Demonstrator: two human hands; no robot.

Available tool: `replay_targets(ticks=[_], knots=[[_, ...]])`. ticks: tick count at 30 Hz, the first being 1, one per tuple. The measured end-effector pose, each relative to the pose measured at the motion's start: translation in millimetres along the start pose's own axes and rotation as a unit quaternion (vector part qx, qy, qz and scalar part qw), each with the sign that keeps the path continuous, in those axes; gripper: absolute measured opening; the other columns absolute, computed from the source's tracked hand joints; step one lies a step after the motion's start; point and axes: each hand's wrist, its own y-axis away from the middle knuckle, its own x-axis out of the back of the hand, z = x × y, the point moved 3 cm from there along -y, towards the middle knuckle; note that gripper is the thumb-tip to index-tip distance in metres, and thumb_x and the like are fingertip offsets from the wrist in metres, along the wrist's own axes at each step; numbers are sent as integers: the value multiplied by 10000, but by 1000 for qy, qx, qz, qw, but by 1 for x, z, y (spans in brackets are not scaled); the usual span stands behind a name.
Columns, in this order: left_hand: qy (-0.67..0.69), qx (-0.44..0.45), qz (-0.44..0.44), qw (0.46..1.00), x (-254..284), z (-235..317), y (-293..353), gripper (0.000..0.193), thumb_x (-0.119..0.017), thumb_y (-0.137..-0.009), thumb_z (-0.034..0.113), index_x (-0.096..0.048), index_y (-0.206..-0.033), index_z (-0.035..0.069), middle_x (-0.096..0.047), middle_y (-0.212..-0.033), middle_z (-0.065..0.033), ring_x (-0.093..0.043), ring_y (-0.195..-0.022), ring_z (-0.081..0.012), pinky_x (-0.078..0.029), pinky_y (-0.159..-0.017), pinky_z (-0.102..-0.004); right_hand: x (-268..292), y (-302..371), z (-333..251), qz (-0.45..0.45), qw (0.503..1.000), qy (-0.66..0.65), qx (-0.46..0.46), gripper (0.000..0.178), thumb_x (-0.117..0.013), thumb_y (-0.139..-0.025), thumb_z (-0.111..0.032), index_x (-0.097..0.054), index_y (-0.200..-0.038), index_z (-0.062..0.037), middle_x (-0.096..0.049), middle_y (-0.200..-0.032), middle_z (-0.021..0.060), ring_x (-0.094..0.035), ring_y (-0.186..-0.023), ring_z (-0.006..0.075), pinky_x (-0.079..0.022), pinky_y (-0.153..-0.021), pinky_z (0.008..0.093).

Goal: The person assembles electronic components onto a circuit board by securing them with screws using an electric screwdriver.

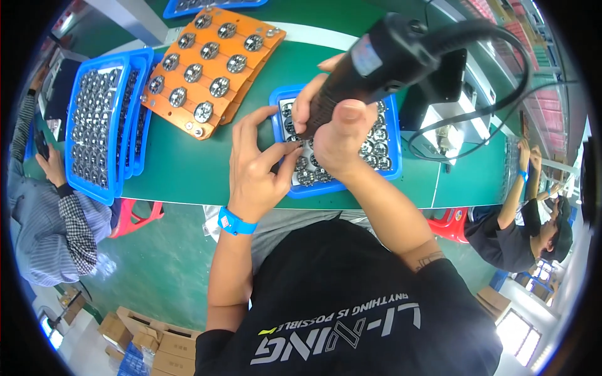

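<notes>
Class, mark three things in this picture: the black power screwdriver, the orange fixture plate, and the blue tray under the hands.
black power screwdriver (382,59), head view, on its dark barrel.
orange fixture plate (248,29), head view, on bare orange between the round parts.
blue tray (393,135), head view, on its right rim.

Black electric screwdriver (382,59), corded, tilted tip-down over the parts, blue tray (392,135) flat on green desk (188,169), near edge, rows of small round silver metal parts (376,147) inside
</notes>
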Motion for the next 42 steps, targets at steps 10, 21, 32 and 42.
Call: replay_targets(ticks=[10, 21, 32, 42], knots=[[-28, 4, -32, 999, -1, 9, 3, 90, -770, -757, 71, -760, -847, 69, -540, -1298, -188, -496, -1168, -351, -421, -936, -431, 52, 17, -79, 116, 988, 88, 57, 1048, -367, -796, -882, -313, -1369, -5, -538, -562, 63, -484, -427, 130, -415, -425, 258], [-22, -22, -76, 997, -3, 12, -2, 95, -731, -785, 47, -750, -875, 69, -503, -1358, -189, -476, -1211, -366, -400, -987, -446, 183, 10, -135, 272, 921, 203, 191, 797, -314, -906, -784, -397, -1209, -51, -506, -586, 87, -456, -453, 188, -405, -472, 319], [116, 15, -34, 993, 2, -1, 6, 215, -597, -757, 58, -703, -937, 8, -473, -1347, -230, -498, -1201, -383, -404, -1019, -463, 177, 7, -130, 217, 962, 145, 87, 746, -430, -892, -761, -425, -1168, -67, -454, -575, 67, -423, -462, 174, -372, -479, 314], [26, 1, -54, 998, 6, 0, 8, 337, -506, -660, 38, -696, -935, -2, -457, -1363, -241, -483, -1205, -397, -397, -1020, -485, 30, 21, -46, 48, 998, -36, 34, 971, -270, -744, -942, -357, -1238, -111, -497, -572, 84, -447, -410, 196, -431, -450, 335]])
